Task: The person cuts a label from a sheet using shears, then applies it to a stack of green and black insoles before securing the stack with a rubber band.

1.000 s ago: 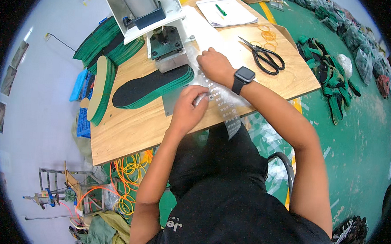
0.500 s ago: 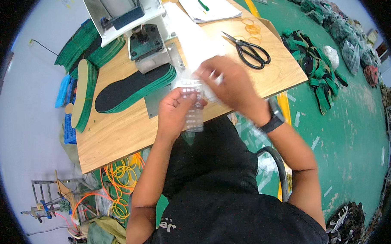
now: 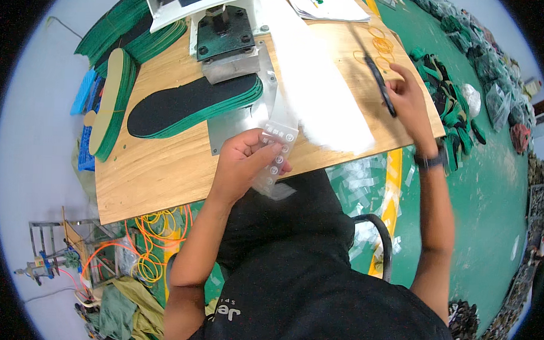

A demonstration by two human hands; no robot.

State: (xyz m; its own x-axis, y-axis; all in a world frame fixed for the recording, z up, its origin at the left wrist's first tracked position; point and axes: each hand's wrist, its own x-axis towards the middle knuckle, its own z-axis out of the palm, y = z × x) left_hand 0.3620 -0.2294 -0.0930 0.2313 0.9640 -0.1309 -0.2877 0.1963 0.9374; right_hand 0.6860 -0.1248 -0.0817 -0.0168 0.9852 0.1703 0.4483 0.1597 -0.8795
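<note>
My left hand (image 3: 243,163) pinches a clear plastic strip (image 3: 277,161) with small white printed marks between thumb and fingers, at the table's front edge. Over the right part of the table, my right hand (image 3: 409,106) is closed on black-handled scissors (image 3: 378,81), which stand turned on edge with the blades pointing away. Left of the strip lies a stack of black-topped green insoles (image 3: 193,107), its toe end by the metal head of a press (image 3: 225,42). A metal plate (image 3: 222,132) shows partly beneath that stack.
A long white sheet (image 3: 322,94) runs down the wooden table (image 3: 158,178). Rubber bands (image 3: 381,45) lie near the scissors, below a paper pad (image 3: 331,4). More insole stacks (image 3: 116,98) stand at the left. Green scraps (image 3: 445,98) lie on the floor at right.
My right hand has left the plastic strip, moved right and taken hold of the scissors, tipping them on edge. The left hand still holds the strip. The view has shifted slightly.
</note>
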